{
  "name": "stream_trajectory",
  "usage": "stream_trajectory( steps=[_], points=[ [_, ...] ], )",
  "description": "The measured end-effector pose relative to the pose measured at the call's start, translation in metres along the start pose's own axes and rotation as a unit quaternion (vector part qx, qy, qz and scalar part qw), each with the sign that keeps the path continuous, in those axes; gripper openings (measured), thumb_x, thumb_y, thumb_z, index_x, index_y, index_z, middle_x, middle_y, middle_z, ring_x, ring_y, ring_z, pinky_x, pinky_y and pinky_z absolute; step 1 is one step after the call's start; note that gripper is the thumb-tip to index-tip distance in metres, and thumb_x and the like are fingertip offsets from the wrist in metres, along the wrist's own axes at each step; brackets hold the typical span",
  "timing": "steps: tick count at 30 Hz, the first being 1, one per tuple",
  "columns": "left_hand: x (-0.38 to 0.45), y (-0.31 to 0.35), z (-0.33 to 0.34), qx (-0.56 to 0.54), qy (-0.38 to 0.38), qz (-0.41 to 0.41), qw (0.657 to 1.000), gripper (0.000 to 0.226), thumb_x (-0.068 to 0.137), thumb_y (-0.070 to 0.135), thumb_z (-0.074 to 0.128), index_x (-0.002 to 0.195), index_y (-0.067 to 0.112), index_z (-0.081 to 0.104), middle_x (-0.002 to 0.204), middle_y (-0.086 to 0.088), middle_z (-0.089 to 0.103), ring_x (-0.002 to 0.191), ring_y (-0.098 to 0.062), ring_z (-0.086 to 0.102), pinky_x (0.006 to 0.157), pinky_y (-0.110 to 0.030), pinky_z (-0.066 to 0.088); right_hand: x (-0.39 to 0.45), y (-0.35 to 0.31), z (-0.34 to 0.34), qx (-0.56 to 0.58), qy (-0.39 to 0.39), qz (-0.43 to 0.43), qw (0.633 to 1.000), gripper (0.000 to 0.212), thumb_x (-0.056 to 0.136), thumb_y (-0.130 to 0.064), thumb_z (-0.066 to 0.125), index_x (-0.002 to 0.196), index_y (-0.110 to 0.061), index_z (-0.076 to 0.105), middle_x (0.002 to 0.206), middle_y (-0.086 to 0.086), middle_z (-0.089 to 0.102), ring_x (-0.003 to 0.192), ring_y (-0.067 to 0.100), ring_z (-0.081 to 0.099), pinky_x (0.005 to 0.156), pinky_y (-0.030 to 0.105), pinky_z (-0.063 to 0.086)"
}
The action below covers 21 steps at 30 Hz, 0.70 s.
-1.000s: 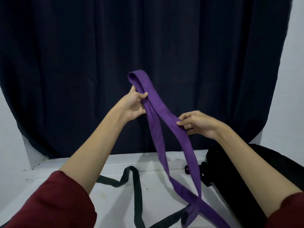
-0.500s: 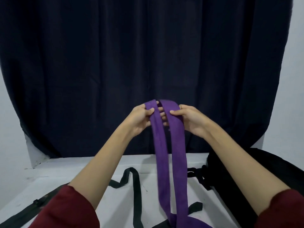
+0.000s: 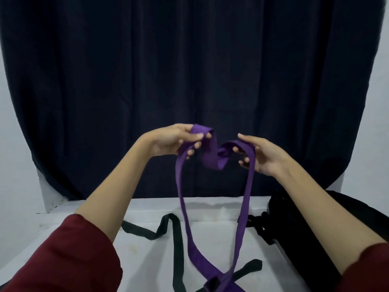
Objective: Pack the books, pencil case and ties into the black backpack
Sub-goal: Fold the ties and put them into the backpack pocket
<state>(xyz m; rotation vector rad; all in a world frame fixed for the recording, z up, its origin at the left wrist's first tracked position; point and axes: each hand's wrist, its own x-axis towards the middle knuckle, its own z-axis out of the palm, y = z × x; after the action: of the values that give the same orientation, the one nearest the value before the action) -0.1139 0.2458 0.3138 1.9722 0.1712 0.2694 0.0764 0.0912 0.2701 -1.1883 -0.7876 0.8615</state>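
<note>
Across the upper frame hangs a dark curtain [image 3: 189, 81], the black backpack [image 3: 315, 224] lies lower right, and at centre the left hand [image 3: 174, 142] pinches the purple tie [image 3: 210, 152] while the right hand [image 3: 261, 157], fingers loosely curled, holds its other fold.

We see a white bench [image 3: 210, 209] with a few scuff marks. On it lies a black tie [image 3: 175, 232], looped and trailing. A black backpack [image 3: 299, 228] rests at the right edge, and the purple tie [image 3: 212, 268] reaches the surface, its lower ends crossing over the black tie.
</note>
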Motion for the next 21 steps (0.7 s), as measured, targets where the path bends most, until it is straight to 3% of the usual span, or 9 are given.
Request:
stream_trajectory(
  steps=[2, 4, 5, 7, 10, 12, 14, 17, 21],
  points=[
    [0.002, -0.003, 0.001, 0.156, 0.04, -0.043, 0.986, 0.018, 0.094, 0.007, 0.055, 0.105, 0.011, 0.069, 0.073, -0.003, 0.065, 0.053, -0.01, 0.059, 0.056, -0.021, 0.053, 0.0, -0.005, -0.003, 0.075, -0.012, -0.037, 0.996, 0.015, 0.069, -0.018, 0.068, 0.079, -0.008, 0.072, 0.08, 0.006, 0.074, 0.064, 0.015, 0.068, 0.068, 0.028, 0.056],
    [0.009, -0.011, -0.002, 0.29, 0.161, -0.038, 0.943, 0.02, 0.095, 0.004, 0.052, 0.104, 0.008, 0.069, 0.077, -0.007, 0.071, 0.053, -0.011, 0.066, 0.058, -0.021, 0.056, -0.001, -0.014, -0.005, 0.116, -0.026, -0.091, 0.989, 0.017, 0.075, -0.012, 0.06, 0.087, -0.005, 0.07, 0.09, 0.004, 0.074, 0.083, 0.019, 0.071, 0.076, 0.03, 0.055],
    [0.013, -0.015, -0.005, 0.302, 0.23, -0.01, 0.925, 0.02, 0.096, 0.004, 0.049, 0.103, 0.006, 0.068, 0.078, -0.008, 0.071, 0.053, -0.011, 0.067, 0.058, -0.021, 0.057, -0.002, -0.019, -0.004, 0.111, -0.027, -0.111, 0.987, 0.017, 0.08, -0.01, 0.056, 0.09, -0.006, 0.069, 0.09, 0.002, 0.073, 0.085, 0.019, 0.07, 0.077, 0.029, 0.054],
    [0.015, -0.016, -0.008, 0.182, 0.299, 0.036, 0.936, 0.02, 0.098, 0.009, 0.047, 0.107, 0.005, 0.064, 0.076, -0.007, 0.07, 0.056, -0.012, 0.068, 0.056, -0.023, 0.056, -0.004, -0.023, 0.0, 0.071, -0.014, -0.114, 0.991, 0.011, 0.085, -0.01, 0.055, 0.085, -0.008, 0.065, 0.076, 0.003, 0.071, 0.068, 0.017, 0.068, 0.067, 0.026, 0.054],
    [0.01, -0.008, -0.009, -0.062, 0.19, 0.032, 0.979, 0.019, 0.1, 0.015, 0.043, 0.1, 0.007, 0.06, 0.061, -0.001, 0.058, 0.056, -0.014, 0.062, 0.061, -0.028, 0.056, -0.004, -0.019, 0.006, -0.027, -0.009, -0.087, 0.996, 0.011, 0.086, -0.01, 0.059, 0.075, -0.01, 0.061, 0.06, 0.003, 0.059, 0.046, 0.011, 0.054, 0.046, 0.021, 0.047],
    [0.005, -0.004, -0.008, -0.1, 0.109, 0.005, 0.989, 0.024, 0.097, 0.022, 0.041, 0.08, 0.012, 0.054, 0.052, 0.002, 0.043, 0.05, -0.013, 0.05, 0.055, -0.025, 0.048, -0.004, -0.014, 0.008, -0.04, -0.031, -0.067, 0.996, 0.011, 0.084, -0.009, 0.06, 0.072, -0.01, 0.061, 0.054, 0.0, 0.055, 0.044, 0.009, 0.051, 0.047, 0.022, 0.045],
    [0.002, -0.004, -0.009, -0.101, 0.087, -0.011, 0.991, 0.028, 0.091, 0.025, 0.043, 0.065, 0.016, 0.043, 0.051, 0.004, 0.034, 0.048, -0.012, 0.042, 0.05, -0.023, 0.042, -0.005, -0.012, 0.009, -0.008, -0.041, -0.056, 0.998, 0.008, 0.076, -0.014, 0.064, 0.071, -0.01, 0.061, 0.053, 0.0, 0.053, 0.043, 0.011, 0.047, 0.055, 0.024, 0.044],
    [0.0, -0.012, -0.013, -0.052, 0.098, -0.029, 0.993, 0.03, 0.092, 0.027, 0.05, 0.065, 0.017, 0.045, 0.056, 0.003, 0.043, 0.051, -0.011, 0.045, 0.052, -0.022, 0.042, -0.005, -0.014, 0.007, 0.055, -0.041, -0.064, 0.996, 0.011, 0.072, -0.021, 0.066, 0.071, -0.009, 0.067, 0.058, 0.001, 0.054, 0.046, 0.013, 0.047, 0.062, 0.028, 0.044],
    [0.003, -0.023, -0.012, 0.027, 0.22, -0.01, 0.975, 0.021, 0.1, 0.02, 0.047, 0.099, 0.004, 0.06, 0.072, -0.008, 0.069, 0.055, -0.014, 0.064, 0.058, -0.027, 0.058, -0.007, -0.018, 0.003, 0.013, -0.039, -0.08, 0.996, 0.014, 0.073, -0.021, 0.067, 0.082, -0.01, 0.066, 0.065, 0.002, 0.059, 0.052, 0.012, 0.054, 0.063, 0.026, 0.051]
  ],
)
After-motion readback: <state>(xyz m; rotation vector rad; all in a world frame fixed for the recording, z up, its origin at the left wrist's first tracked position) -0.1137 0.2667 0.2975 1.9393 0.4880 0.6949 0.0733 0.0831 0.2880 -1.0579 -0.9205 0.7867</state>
